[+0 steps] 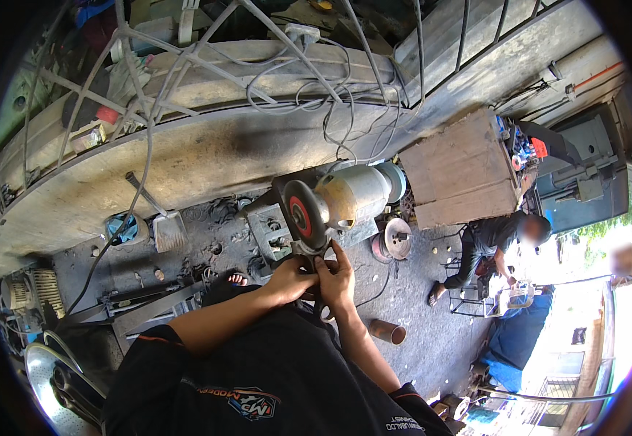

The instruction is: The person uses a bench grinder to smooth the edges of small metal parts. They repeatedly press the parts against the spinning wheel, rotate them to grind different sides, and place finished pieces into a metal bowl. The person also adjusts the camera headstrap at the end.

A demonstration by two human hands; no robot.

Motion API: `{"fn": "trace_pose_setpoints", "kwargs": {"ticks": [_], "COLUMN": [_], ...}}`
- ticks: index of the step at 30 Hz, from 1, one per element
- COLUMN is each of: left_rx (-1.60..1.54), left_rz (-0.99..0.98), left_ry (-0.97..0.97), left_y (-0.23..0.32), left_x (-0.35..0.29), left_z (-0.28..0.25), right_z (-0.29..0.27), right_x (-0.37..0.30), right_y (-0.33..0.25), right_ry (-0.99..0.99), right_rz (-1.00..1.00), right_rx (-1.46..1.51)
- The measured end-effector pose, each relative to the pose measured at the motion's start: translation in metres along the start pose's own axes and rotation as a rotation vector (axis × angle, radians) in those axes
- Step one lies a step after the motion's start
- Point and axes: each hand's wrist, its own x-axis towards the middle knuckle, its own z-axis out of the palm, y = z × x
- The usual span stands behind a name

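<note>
In front of me stands a bench grinder (352,195) with a worn grey and yellow body. Its black wheel with a red centre (300,215) faces me on the left, and a pale blue-grey wheel (394,182) sits at the far right end. Both hands meet just below the black wheel, closed on a grey metal part with a curved, ring-like end (302,248). My left hand (288,281) grips it from the left, my right hand (335,279) from the right. The ringed end is up against the wheel's lower edge; actual contact cannot be made out. My fingers hide the part's middle.
A dustpan (169,231) and a blue-lined bucket (126,228) stand along the wall at left. A rusty pipe piece (388,332) lies on the floor at right. Beyond it a co-worker (492,251) sits low. Cables (330,109) hang over the ledge behind the grinder.
</note>
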Motion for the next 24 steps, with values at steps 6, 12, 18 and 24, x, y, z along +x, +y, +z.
{"fn": "trace_pose_setpoints", "kwargs": {"ticks": [6, 12, 18, 24], "left_rx": [-0.098, -0.051, 0.091, 0.025], "left_rz": [-0.018, -0.077, -0.043, -0.023], "left_ry": [-0.05, -0.016, 0.002, -0.009], "left_y": [-0.003, 0.002, 0.01, -0.003], "left_x": [0.007, -0.004, -0.014, -0.013], "left_z": [0.004, 0.001, -0.003, -0.002], "right_z": [-0.002, 0.0, 0.003, 0.003], "right_x": [0.004, -0.007, -0.012, -0.014], "right_y": [-0.005, -0.007, 0.0, 0.003], "right_ry": [-0.005, -0.008, -0.006, 0.003], "right_rz": [-0.003, -0.022, -0.042, -0.035], "right_rx": [-0.071, -0.134, -0.102, -0.137]}}
